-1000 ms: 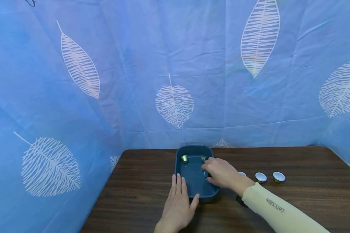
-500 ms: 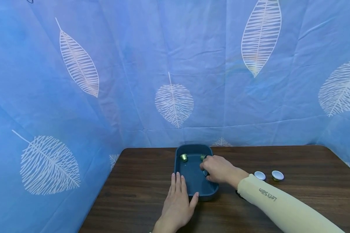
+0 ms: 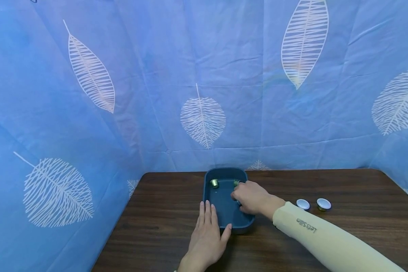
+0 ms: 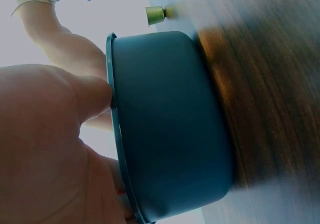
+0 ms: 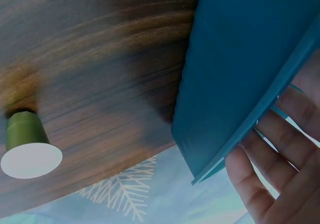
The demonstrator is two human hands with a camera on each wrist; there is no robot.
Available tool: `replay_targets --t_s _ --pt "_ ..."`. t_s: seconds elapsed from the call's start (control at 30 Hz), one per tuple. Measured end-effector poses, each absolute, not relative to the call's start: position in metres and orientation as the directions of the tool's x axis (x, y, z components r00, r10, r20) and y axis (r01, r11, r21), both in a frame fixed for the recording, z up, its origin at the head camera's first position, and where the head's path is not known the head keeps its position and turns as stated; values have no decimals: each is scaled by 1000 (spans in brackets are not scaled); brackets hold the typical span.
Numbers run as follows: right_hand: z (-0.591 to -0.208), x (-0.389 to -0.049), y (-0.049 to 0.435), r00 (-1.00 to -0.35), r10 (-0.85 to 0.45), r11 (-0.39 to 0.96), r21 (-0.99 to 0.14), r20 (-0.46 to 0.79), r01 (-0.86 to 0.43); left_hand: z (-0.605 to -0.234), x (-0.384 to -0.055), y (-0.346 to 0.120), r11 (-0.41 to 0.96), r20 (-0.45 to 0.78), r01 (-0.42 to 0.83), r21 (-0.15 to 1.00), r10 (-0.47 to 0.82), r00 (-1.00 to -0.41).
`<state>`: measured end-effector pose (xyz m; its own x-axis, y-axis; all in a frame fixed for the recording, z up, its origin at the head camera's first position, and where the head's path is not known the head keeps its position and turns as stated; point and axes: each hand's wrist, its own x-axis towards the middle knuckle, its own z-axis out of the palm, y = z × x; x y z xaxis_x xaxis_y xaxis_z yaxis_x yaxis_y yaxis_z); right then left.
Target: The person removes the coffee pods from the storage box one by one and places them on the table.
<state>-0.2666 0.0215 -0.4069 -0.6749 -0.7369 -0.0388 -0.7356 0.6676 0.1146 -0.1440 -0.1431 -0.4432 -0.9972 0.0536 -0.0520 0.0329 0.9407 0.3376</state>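
Observation:
A dark blue tray [image 3: 224, 211] stands on the table, my left hand [image 3: 206, 241] resting on its near left corner with straight fingers over the left side and the thumb at the near rim. Inside it, my right hand [image 3: 253, 197] has curled fingers around a coffee capsule, of which only a sliver of pale rim [image 3: 238, 202] shows in the head view. One green-gold capsule [image 3: 214, 183] lies at the tray's far left. Another capsule [image 3: 237, 183], partly behind my right hand, lies at the far right.
Two white-lidded capsules [image 3: 303, 204] [image 3: 323, 204] stand lid up on the table to the right, beyond my sleeve [image 3: 312, 226]. A green capsule [image 5: 27, 134] shows beside the tray in the right wrist view. A blue leaf-patterned cloth [image 3: 170, 113] hangs behind the table.
My right hand has shifted slightly left inside the tray, and its forearm now covers the nearest of the capsules on the table. The left hand stays in place.

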Motion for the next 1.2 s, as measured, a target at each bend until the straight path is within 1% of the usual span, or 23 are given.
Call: replay_targets --t_s 0.23,0.5,0.7,0.97,1.2 --pt "-411 -268 19 -674 -736 663 133 -62 -737 -444 -144 -142 942 -31 32 335 44 -999" --pt "-414 -268 17 -675 -738 666 143 -16 -732 -443 -144 -143 939 -52 27 342 47 -998" --pt "-418 -269 17 -646 -764 632 204 0 -748 -443 -144 -143 939 -72 6 345 33 -997" --pt "-422 -270 18 -622 -783 600 283 19 -748 -445 -144 -144 938 -24 48 343 60 -998" --pt "-425 -272 17 -623 -782 598 299 17 -743 -445 -145 -144 938 -18 50 343 60 -998"
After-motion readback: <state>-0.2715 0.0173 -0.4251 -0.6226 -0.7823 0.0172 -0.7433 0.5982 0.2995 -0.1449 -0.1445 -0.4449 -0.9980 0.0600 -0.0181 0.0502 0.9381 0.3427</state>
